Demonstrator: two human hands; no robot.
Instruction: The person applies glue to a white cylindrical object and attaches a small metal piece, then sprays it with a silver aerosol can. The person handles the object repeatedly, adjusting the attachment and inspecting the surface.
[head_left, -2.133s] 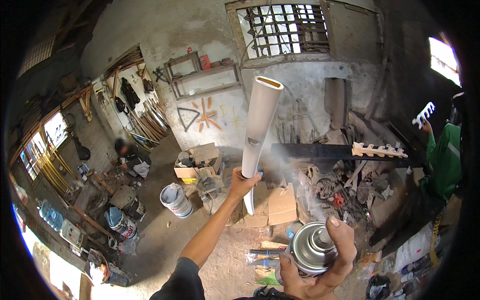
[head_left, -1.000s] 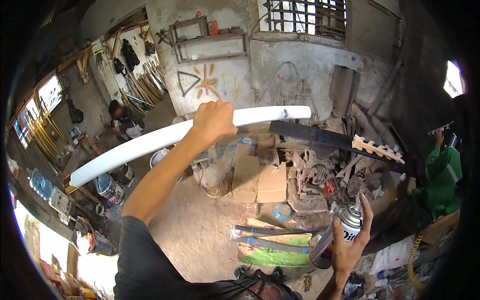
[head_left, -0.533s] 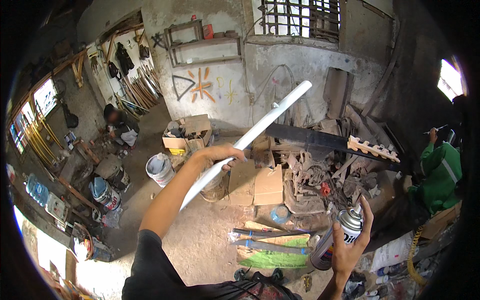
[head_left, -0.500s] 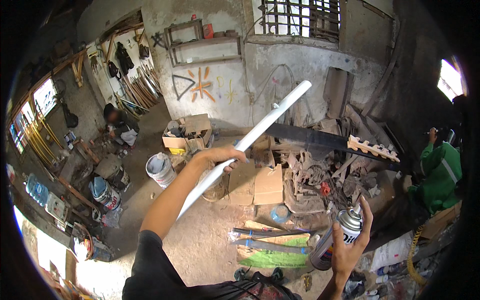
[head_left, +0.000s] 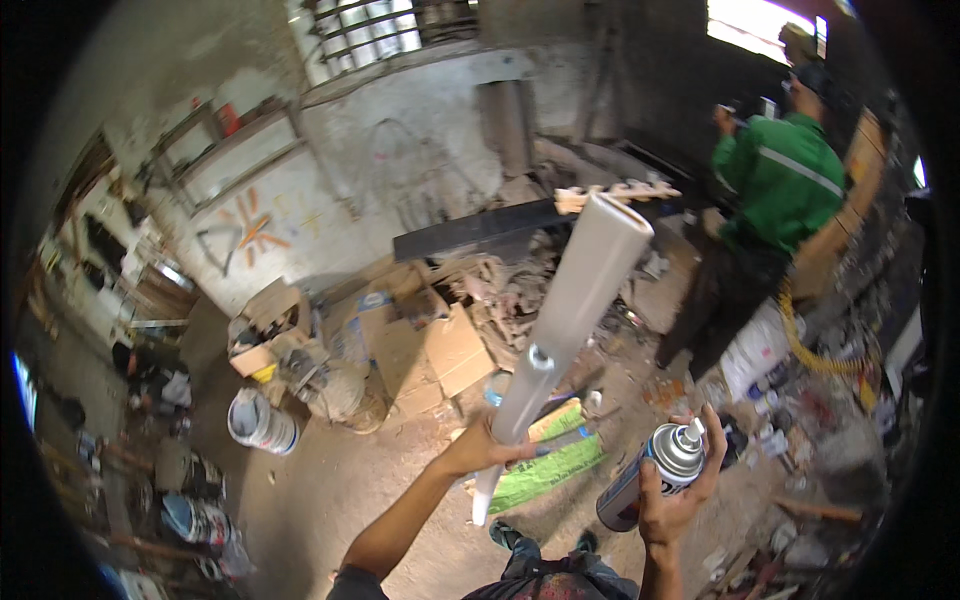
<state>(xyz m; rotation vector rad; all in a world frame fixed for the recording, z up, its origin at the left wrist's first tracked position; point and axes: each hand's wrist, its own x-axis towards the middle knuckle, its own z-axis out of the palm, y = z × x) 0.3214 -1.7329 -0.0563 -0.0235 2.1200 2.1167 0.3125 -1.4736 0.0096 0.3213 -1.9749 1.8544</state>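
My left hand point(head_left: 476, 449) is closed around the lower part of a long whitish tube point(head_left: 565, 315), which tilts up and away to the right. The tube's far end is open, and a small round hole or fitting shows midway along its side. To the right, my right hand point(head_left: 672, 515) grips a spray can point(head_left: 620, 498) with a silver domed top. The index finger reaches up beside the white nozzle point(head_left: 692, 430). Between tube and can there is a gap; I cannot see any spray.
A person in a green jacket point(head_left: 785, 170) stands at the far right. A black beam point(head_left: 470, 232) and a scalloped wooden piece point(head_left: 570, 203) lie above a scrap heap. Cardboard point(head_left: 455, 350), a white bucket point(head_left: 262, 422) and a green sack point(head_left: 545, 475) are on the floor.
The view has swung right, bringing the person in green further in. My left hand has turned the tube so its far end comes nearer. The can stays in my right hand.
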